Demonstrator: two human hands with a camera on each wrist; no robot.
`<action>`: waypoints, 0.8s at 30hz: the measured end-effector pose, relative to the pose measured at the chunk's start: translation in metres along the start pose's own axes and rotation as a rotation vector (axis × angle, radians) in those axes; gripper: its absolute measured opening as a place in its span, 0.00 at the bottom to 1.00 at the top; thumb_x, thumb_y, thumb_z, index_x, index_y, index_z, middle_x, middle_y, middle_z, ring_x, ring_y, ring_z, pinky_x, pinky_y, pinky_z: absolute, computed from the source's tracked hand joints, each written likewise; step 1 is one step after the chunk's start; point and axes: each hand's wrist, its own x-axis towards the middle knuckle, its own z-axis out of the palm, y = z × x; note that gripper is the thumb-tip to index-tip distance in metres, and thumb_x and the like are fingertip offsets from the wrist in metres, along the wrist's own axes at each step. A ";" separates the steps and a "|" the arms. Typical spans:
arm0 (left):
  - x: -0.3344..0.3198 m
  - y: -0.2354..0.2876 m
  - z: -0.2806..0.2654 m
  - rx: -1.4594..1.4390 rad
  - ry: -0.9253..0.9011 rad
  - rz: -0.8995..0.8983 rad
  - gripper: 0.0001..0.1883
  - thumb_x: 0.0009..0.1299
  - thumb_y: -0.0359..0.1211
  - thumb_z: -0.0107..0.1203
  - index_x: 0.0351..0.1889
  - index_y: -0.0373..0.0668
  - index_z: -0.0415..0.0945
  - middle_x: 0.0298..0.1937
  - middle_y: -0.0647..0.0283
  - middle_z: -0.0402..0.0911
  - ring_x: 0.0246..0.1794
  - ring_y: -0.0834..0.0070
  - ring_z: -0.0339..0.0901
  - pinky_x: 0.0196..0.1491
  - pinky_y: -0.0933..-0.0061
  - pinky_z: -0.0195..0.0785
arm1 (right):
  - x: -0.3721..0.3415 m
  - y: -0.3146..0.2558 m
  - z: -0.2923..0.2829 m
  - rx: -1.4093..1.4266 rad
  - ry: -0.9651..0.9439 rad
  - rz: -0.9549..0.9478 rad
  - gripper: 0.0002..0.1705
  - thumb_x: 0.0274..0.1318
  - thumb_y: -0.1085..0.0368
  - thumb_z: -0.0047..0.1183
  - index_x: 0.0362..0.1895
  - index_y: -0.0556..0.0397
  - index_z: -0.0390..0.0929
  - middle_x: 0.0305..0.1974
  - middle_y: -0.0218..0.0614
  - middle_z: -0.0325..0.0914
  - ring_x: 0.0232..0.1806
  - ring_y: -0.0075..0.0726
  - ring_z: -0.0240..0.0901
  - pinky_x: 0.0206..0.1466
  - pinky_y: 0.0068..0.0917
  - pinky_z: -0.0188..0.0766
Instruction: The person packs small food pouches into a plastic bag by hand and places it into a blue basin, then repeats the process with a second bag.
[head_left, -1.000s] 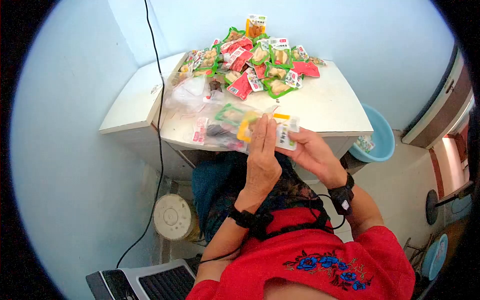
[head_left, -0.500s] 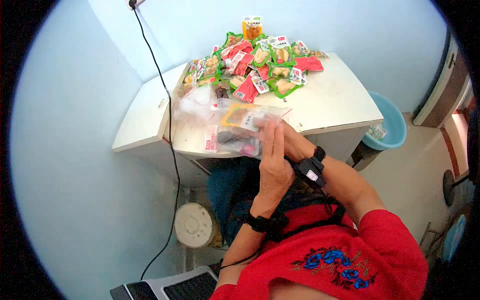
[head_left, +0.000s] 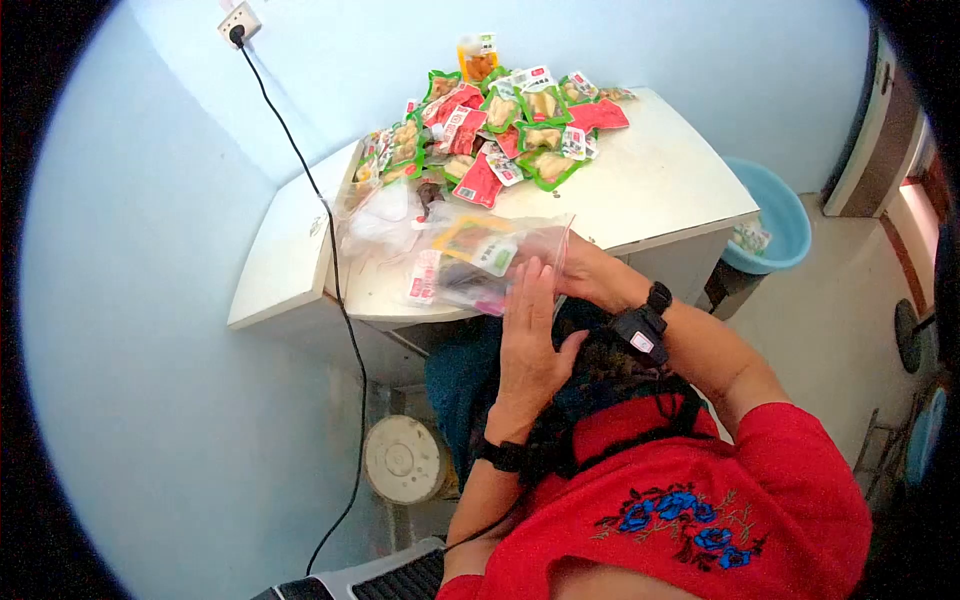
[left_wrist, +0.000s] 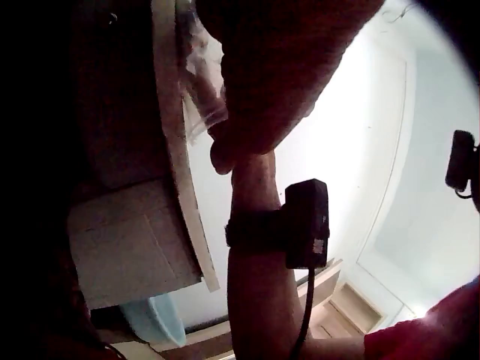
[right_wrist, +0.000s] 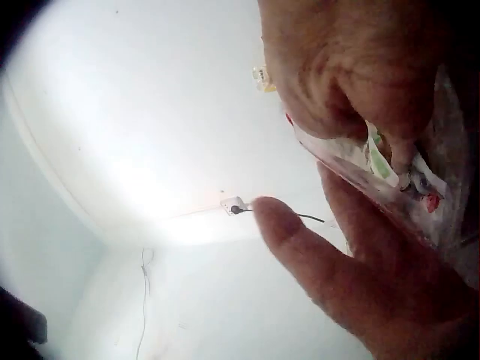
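You can pass over the tabletop [head_left: 655, 180] right of centre; packets [head_left: 505, 112] block upper centre, and a cord [head_left: 334, 260] seemingly bars the left.

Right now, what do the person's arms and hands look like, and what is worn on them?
The arms have short red sleeves. The left hand and right hand are bare. Each wrist has a black strap; the right one carries a black box with a white label and black cable.

walls [head_left: 170, 300]: pale blue | desk [head_left: 665, 170]: white-topped, by wall | floor [head_left: 835, 290]: pale | socket [head_left: 240, 22]: upper left, plugged
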 end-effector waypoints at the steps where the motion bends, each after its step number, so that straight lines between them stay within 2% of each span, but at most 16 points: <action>1: -0.003 -0.003 0.000 0.051 -0.007 -0.008 0.43 0.57 0.26 0.64 0.73 0.39 0.56 0.74 0.43 0.54 0.75 0.46 0.50 0.74 0.53 0.47 | 0.000 0.008 0.003 0.180 0.023 0.060 0.15 0.66 0.64 0.50 0.52 0.59 0.74 0.50 0.37 0.75 0.47 0.30 0.74 0.53 0.28 0.74; 3: -0.008 -0.008 0.001 0.156 -0.023 -0.023 0.41 0.59 0.26 0.63 0.72 0.40 0.57 0.74 0.44 0.55 0.75 0.47 0.52 0.73 0.51 0.47 | 0.001 0.017 0.009 0.503 0.085 0.168 0.14 0.66 0.66 0.50 0.52 0.61 0.74 0.48 0.36 0.77 0.45 0.30 0.75 0.52 0.27 0.74; 5: -0.012 -0.013 0.003 0.261 -0.021 -0.004 0.37 0.61 0.26 0.60 0.70 0.41 0.60 0.74 0.46 0.57 0.74 0.48 0.54 0.72 0.49 0.49 | -0.001 0.018 0.011 0.672 0.168 0.316 0.14 0.64 0.67 0.51 0.51 0.62 0.75 0.45 0.37 0.78 0.44 0.29 0.75 0.50 0.27 0.74; 7: -0.013 -0.018 0.005 0.331 0.001 0.017 0.32 0.63 0.26 0.59 0.68 0.41 0.63 0.73 0.48 0.60 0.73 0.49 0.56 0.71 0.47 0.51 | -0.010 0.010 0.009 0.722 0.277 0.512 0.15 0.61 0.65 0.54 0.49 0.62 0.77 0.42 0.38 0.80 0.43 0.28 0.75 0.49 0.28 0.74; 10: -0.016 -0.023 0.005 0.372 0.049 0.045 0.27 0.65 0.26 0.57 0.64 0.41 0.68 0.71 0.49 0.64 0.71 0.50 0.60 0.69 0.46 0.53 | -0.023 -0.022 -0.011 0.704 0.437 0.753 0.14 0.62 0.65 0.53 0.47 0.63 0.78 0.40 0.39 0.81 0.39 0.29 0.78 0.44 0.26 0.77; 11: -0.014 -0.025 0.004 0.381 0.056 0.055 0.26 0.65 0.26 0.57 0.63 0.41 0.69 0.70 0.49 0.65 0.71 0.50 0.60 0.69 0.46 0.54 | -0.027 -0.020 -0.026 0.676 0.426 0.808 0.16 0.60 0.67 0.54 0.49 0.65 0.75 0.40 0.41 0.81 0.41 0.35 0.82 0.43 0.28 0.82; 13: -0.014 -0.027 0.002 0.391 0.055 0.072 0.24 0.67 0.27 0.57 0.62 0.42 0.71 0.70 0.50 0.65 0.71 0.51 0.61 0.68 0.46 0.55 | -0.029 -0.046 -0.050 0.365 0.344 0.897 0.15 0.59 0.68 0.55 0.47 0.65 0.77 0.37 0.39 0.82 0.33 0.30 0.82 0.35 0.25 0.81; 16: -0.013 -0.027 -0.002 0.399 0.054 0.070 0.22 0.68 0.29 0.57 0.62 0.45 0.72 0.69 0.53 0.67 0.72 0.53 0.60 0.68 0.45 0.56 | -0.036 -0.034 -0.070 -0.244 0.362 0.784 0.16 0.55 0.71 0.57 0.49 0.60 0.78 0.40 0.41 0.82 0.36 0.31 0.81 0.36 0.24 0.79; 19: -0.010 -0.026 -0.008 0.368 0.048 0.055 0.22 0.68 0.29 0.57 0.61 0.44 0.73 0.69 0.54 0.67 0.71 0.53 0.61 0.68 0.46 0.56 | -0.039 -0.019 -0.076 -0.703 0.244 0.248 0.24 0.48 0.74 0.59 0.54 0.54 0.77 0.49 0.43 0.78 0.41 0.33 0.78 0.38 0.24 0.78; 20: -0.009 -0.025 -0.009 0.366 0.045 0.044 0.22 0.68 0.29 0.57 0.61 0.44 0.73 0.69 0.54 0.67 0.71 0.53 0.61 0.68 0.47 0.56 | -0.038 -0.016 -0.076 -0.637 0.195 0.281 0.33 0.41 0.76 0.60 0.58 0.49 0.74 0.57 0.44 0.73 0.53 0.41 0.75 0.50 0.30 0.77; 23: -0.001 -0.024 -0.019 0.336 0.046 0.022 0.21 0.69 0.29 0.56 0.60 0.42 0.73 0.68 0.54 0.68 0.71 0.53 0.61 0.69 0.49 0.56 | -0.031 -0.003 -0.068 -0.823 0.118 0.059 0.35 0.42 0.76 0.60 0.60 0.50 0.71 0.59 0.46 0.70 0.58 0.49 0.71 0.61 0.39 0.70; 24: 0.002 -0.023 -0.022 0.306 0.055 0.013 0.20 0.69 0.28 0.56 0.60 0.42 0.73 0.67 0.54 0.69 0.71 0.52 0.62 0.69 0.50 0.56 | -0.027 0.003 -0.066 -0.803 0.119 0.069 0.34 0.43 0.76 0.60 0.59 0.50 0.71 0.58 0.44 0.72 0.59 0.51 0.70 0.63 0.40 0.69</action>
